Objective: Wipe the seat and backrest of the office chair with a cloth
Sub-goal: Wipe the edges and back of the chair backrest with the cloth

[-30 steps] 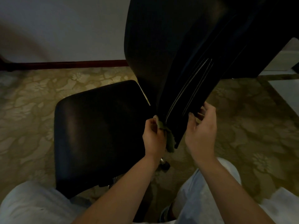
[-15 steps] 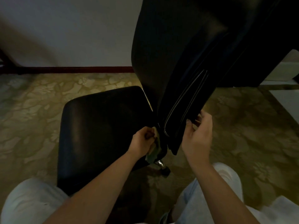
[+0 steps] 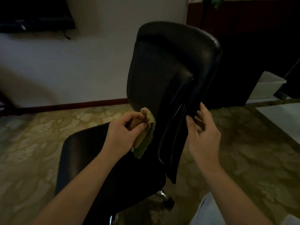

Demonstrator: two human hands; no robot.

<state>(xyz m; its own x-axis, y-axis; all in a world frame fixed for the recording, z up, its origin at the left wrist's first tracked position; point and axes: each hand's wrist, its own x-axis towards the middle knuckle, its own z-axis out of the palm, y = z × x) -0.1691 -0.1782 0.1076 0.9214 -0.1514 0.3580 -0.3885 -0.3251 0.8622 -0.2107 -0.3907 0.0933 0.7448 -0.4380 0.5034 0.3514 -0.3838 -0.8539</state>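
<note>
Head view: office chair (image 3: pixel 162 70) stands on patterned carpet (image 3: pixel 40 143) (white wall (image 3: pixel 81 70) behind).

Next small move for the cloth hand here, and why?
Probably slide the cloth upward along the backrest. The left hand grips the cloth and presses it low on the backrest's left edge, the right hand holds the opposite edge to steady it, and most of the dark surface lies above the cloth.
</note>
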